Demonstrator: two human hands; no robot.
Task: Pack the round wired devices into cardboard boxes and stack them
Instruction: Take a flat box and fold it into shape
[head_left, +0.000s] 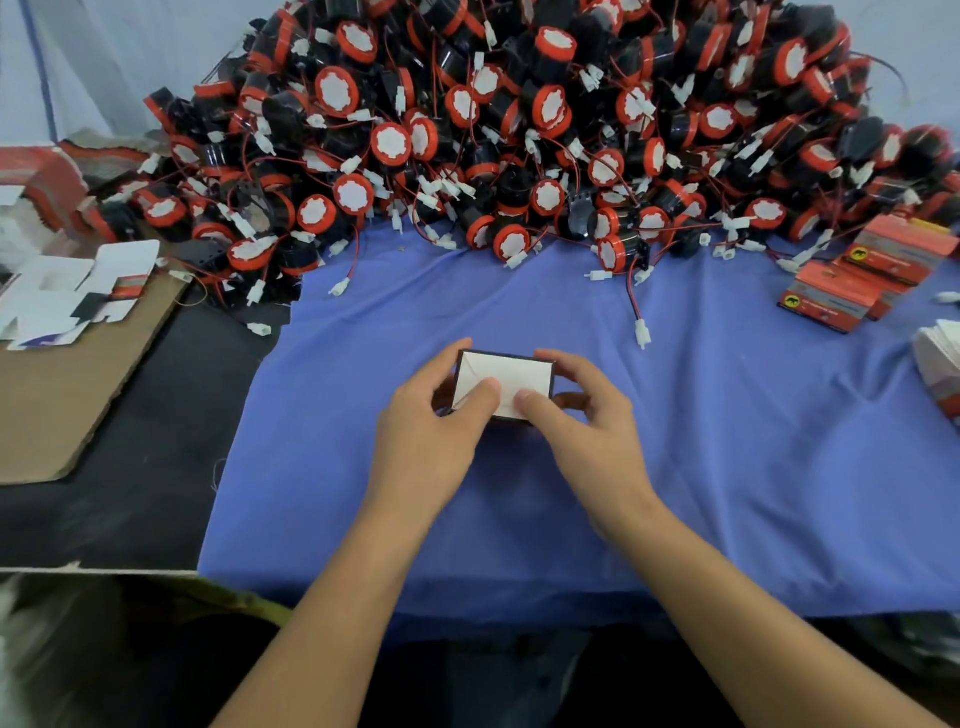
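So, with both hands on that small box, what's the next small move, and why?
Probably press the white flaps flat and tuck that end shut: the left hand and right hand grip the box, thumbs on its folded flaps.

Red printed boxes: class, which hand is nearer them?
Right. The right hand holds the cardboard box's side facing the red printed boxes; the left hand holds its far side.

Bare left hand (423, 436), bare right hand (587, 441), unsleeved forearms (332, 597)

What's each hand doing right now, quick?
Left hand: holds the small cardboard box, thumb pressing its top.
Right hand: holds the same box, thumb pressing too.
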